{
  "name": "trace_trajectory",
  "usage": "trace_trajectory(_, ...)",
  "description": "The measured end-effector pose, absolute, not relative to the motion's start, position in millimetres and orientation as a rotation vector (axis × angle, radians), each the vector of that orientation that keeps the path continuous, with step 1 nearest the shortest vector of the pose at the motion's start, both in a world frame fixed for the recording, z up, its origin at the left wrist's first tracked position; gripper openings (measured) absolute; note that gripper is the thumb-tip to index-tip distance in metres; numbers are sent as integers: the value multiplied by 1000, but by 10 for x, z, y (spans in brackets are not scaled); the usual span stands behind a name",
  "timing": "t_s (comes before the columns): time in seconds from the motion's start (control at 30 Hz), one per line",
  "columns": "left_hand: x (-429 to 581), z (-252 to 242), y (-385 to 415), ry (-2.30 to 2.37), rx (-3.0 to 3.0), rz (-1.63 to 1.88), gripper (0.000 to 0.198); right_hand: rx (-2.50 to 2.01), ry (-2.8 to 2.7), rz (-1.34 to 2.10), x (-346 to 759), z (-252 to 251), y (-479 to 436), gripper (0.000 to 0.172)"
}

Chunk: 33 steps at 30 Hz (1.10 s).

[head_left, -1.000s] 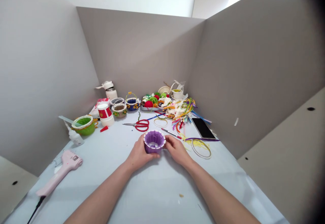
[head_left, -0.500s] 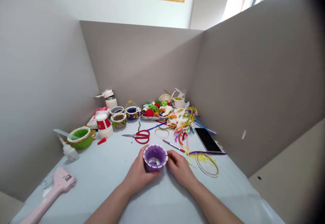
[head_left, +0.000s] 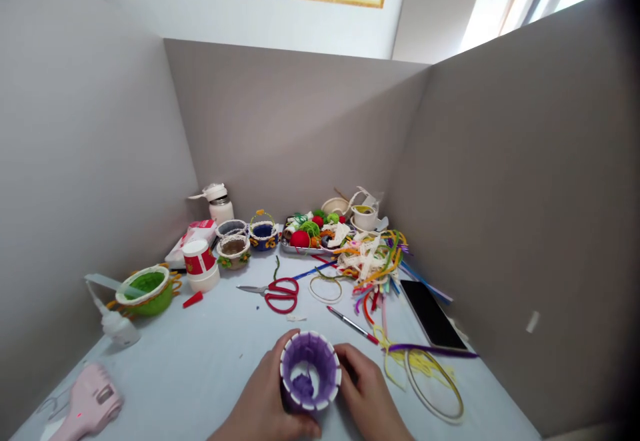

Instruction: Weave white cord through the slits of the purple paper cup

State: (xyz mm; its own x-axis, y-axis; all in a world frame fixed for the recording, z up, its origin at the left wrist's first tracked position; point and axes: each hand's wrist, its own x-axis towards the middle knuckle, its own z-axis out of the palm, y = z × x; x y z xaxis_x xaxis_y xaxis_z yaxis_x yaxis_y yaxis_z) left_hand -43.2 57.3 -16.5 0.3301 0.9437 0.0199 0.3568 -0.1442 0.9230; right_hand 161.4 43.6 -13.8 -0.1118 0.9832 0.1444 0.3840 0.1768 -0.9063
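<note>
A small purple woven cup [head_left: 309,370] with white rim ribs sits near the table's front edge, its mouth tilted toward me. My left hand [head_left: 263,401] wraps around its left side, fingers curled on the wall. Against the cup's right side rests my right hand [head_left: 369,394], fingers bent around it. Both hands are cut off by the lower edge of the picture.
Red scissors [head_left: 277,292] lie just beyond the cup. A pink glue gun [head_left: 87,404] and glue bottle [head_left: 117,324] are at the left, a green bowl [head_left: 145,290] behind them. A black phone [head_left: 433,312], wire rings [head_left: 433,382] and coloured pipe cleaners [head_left: 373,261] lie right. Grey partitions [head_left: 525,194] enclose the table.
The view has tipped upward, so the hands and cup have slid toward the lower edge. The cup has been tilted more toward me while both hands keep hold.
</note>
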Motion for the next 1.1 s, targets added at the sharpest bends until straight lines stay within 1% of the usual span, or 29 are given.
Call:
trace_trajectory(0.17, -452, -195, 571, 1206, 1642, 742, 111, -1323, -1696, 896, 1616, -181, 433, 24)
trace_trajectory(0.5, -409, -55, 553, 1257, 1671, 744, 109, -1334, -1684, 934, 1665, -115, 424, 23)
trace_trajectory(0.73, -387, -74, 606, 1253, 1693, 693, 108, -1385, -1479, 1006, 1700, -160, 486, 29)
trace_trajectory(0.8, -396, -64, 629, 1257, 1679, 653, 110, -1410, -1419, 1004, 1727, -115, 522, 30)
trace_trajectory(0.87, -402, -62, 647, 1266, 1660, 611, 114, -1412, -1454, 984, 1783, 37, 631, 28)
trace_trajectory(0.93, -402, -75, 657, 1279, 1645, 591, 117, -1394, -1600, 885, 1862, 308, 875, 26)
trace_trajectory(0.97, -399, -88, 659, 1284, 1643, 592, 118, -1392, -1698, 769, 1900, 478, 1062, 26)
trace_trajectory(1.03, -392, -125, 660, 1297, 1642, 610, 117, -1382, -1894, 484, 1947, 837, 1568, 25)
trace_trajectory(1.1, -389, -168, 666, 1312, 1639, 631, 109, -1468, -2057, 154, 1939, 1148, 2198, 26)
